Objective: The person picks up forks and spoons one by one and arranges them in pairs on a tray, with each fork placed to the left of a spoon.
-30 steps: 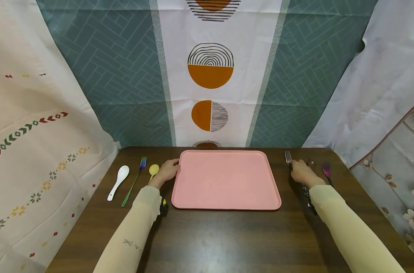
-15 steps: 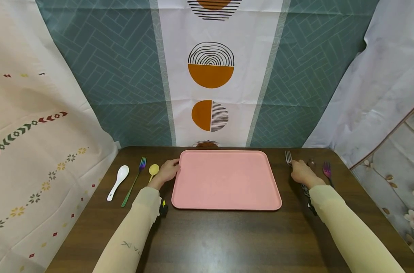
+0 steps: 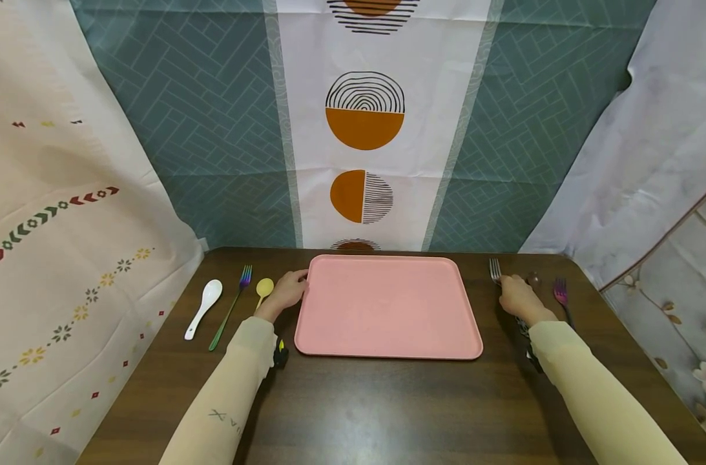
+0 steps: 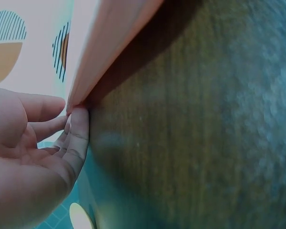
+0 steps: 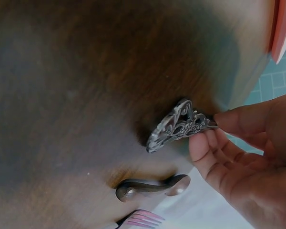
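Note:
A pink rectangular tray [image 3: 387,349] lies flat near the back of the dark wooden table. At its left rim, my left hand [image 3: 289,289] pinches the edge between thumb and fingertips, as the left wrist view shows. Over on the right, my right hand [image 3: 521,298] holds a silver fork [image 3: 495,268] by the neck, tines pointing away from me. The right wrist view shows this fork's ornate openwork handle [image 5: 174,126] close over the table, with thumb and fingers gripping beside it. Part of the fork is hidden under the hand in the head view.
Left of the tray lie a white spoon [image 3: 210,294], a rainbow fork with green handle [image 3: 227,316] and a yellow spoon [image 3: 264,287]. Beyond my right hand are a brown spoon [image 5: 178,185] and a purple fork [image 3: 560,292]. Patterned cloths [image 3: 225,129] hang behind the table.

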{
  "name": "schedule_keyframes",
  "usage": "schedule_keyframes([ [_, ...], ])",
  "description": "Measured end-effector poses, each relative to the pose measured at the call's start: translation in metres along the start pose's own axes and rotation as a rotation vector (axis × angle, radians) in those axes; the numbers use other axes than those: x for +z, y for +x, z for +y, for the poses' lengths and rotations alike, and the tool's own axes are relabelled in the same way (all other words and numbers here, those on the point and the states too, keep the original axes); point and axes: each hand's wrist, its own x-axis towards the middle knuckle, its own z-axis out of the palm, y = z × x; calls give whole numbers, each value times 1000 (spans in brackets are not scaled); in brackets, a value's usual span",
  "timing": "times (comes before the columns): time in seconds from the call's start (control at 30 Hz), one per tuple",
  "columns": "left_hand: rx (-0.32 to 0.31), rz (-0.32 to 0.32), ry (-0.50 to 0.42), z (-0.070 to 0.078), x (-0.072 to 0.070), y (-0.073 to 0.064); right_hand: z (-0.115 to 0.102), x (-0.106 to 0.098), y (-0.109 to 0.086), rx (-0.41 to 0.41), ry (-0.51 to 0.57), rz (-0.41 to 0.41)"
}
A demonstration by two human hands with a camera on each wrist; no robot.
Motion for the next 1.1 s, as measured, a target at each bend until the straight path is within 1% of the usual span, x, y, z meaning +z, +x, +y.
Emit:
schedule_keyframes([
  [0.23, -13, 17, 21, -2, 0, 0, -2, 2, 1, 6, -1, 20],
  [0.4, -6, 35, 54, -5, 1, 2, -2, 3, 2, 5, -4, 26],
  [0.53, 19, 44, 53, -5, 2, 2, -1, 3, 2, 10, -3, 21],
  [0.6, 50, 51, 68, -3, 3, 1, 1, 2, 3, 17, -4, 17],
  [0.7, 73, 67, 84, -1, 1, 1, 0, 0, 5, 21, 0, 16],
  [0.9, 50, 86, 79, 1, -1, 3, 1, -3, 8, -1, -4, 34],
  [1.0, 53, 90, 92, -2, 2, 2, 2, -2, 5, -9, 2, 49],
  [1.1, 44, 81, 91, -7, 6, -2, 2, 2, 0, -7, 9, 43],
])
